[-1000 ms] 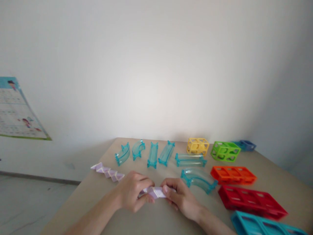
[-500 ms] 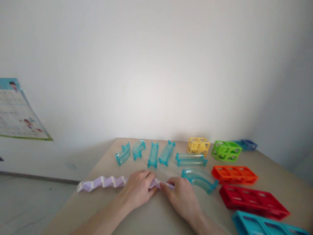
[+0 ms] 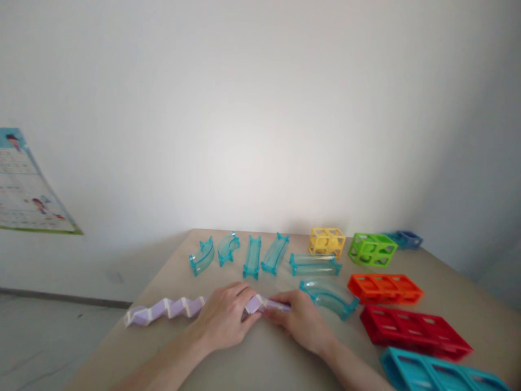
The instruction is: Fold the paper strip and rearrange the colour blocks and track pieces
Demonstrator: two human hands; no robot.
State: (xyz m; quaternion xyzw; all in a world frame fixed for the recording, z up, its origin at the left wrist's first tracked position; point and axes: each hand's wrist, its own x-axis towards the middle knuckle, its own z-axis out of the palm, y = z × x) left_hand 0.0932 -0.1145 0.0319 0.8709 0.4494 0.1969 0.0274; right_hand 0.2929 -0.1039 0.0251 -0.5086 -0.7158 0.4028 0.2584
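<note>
A long zigzag chain of purple and white segments [image 3: 177,308] lies across the near part of the table, its far end toward the left edge. My left hand [image 3: 228,315] is closed around its middle, fingers over the top and thumb in front. Just to the right, my right hand [image 3: 300,320] pinches the chain's right part between thumb and fingers. A short purple stretch shows between the two hands. The segments beneath my left palm are hidden.
Clear blue track pieces [image 3: 252,257] stand behind my hands, with a curved one [image 3: 329,297] beside my right hand. Yellow [image 3: 326,242], green [image 3: 372,250], orange [image 3: 385,289], red [image 3: 415,331] and teal [image 3: 442,373] frames line the right side. A wall rises behind the table [image 3: 163,277].
The chain has turned slightly between my hands, showing a broader purple face there, and its left part has shifted a little. The whole view has moved slightly, so the surroundings sit further left.
</note>
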